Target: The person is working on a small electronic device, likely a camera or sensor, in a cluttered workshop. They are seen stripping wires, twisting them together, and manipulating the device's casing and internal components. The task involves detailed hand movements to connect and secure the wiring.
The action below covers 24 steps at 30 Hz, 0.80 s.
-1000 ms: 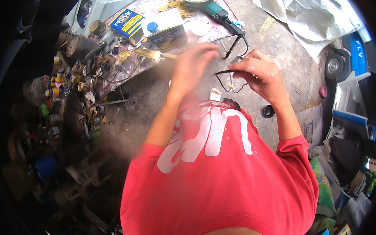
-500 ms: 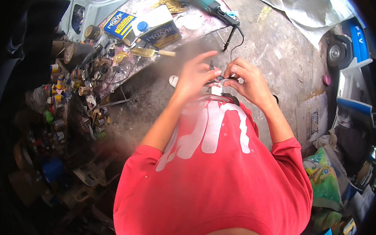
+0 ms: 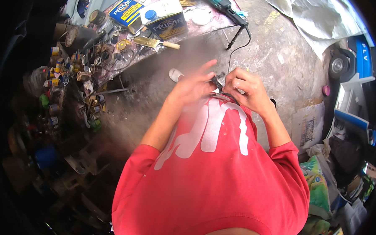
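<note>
Both hands meet at waist height, just beyond the hem of my red shirt. My left hand has its thumb side closed on a small dark piece, with other fingers raised apart. My right hand is closed, fingertips pinched together beside that piece. What exactly the dark piece is, I cannot make out; my fingers cover much of it. A thin dark cord runs down from a teal and black power tool on the table and disappears at my right hand.
A paint-stained table at the far left bears a blue-capped can, a yellow and blue can and a wooden-handled scraper. Several small cans crowd the left. Silver sheeting, a dark wheel and bags are at right.
The view has shifted slightly. My hands have drawn a little closer to my waist, and the white item seen between them is now mostly hidden.
</note>
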Tool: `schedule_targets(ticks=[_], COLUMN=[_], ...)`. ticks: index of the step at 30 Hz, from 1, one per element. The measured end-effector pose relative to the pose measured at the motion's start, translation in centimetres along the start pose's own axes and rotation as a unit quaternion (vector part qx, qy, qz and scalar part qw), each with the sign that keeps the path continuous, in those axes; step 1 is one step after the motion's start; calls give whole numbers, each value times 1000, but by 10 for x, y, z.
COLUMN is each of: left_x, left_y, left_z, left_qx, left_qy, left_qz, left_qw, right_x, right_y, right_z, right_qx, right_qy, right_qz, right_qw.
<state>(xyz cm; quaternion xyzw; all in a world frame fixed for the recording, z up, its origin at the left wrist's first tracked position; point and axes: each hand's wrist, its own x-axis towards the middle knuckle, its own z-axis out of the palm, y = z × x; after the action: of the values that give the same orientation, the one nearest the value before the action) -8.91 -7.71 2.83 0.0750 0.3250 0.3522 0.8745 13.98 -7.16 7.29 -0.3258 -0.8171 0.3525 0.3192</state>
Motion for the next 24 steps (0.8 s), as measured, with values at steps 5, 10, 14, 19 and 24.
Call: schedule_targets(ticks=[5,10,14,19,24], left_x=[15,12,9,-5,-26], left_y=[-2,7,6,0,12], left_z=[-11,13,28,41,34], left_qx=[91,334,377,349,532], left_qy=[86,123,116,40,50], left_qz=[177,298,347,424,515], left_qw=[976,886,851,834,670], right_x=[-4,-19,-15,-4,-8], right_y=[-13,-5,-12,-10,17], right_z=[13,16,5,-9,2], right_qx=[-12,-12,152,199,347], right_qy=[42,7,-11,-68,-107], right_qz=[78,174,296,391,412], right_qw=[996,985,943,896,836])
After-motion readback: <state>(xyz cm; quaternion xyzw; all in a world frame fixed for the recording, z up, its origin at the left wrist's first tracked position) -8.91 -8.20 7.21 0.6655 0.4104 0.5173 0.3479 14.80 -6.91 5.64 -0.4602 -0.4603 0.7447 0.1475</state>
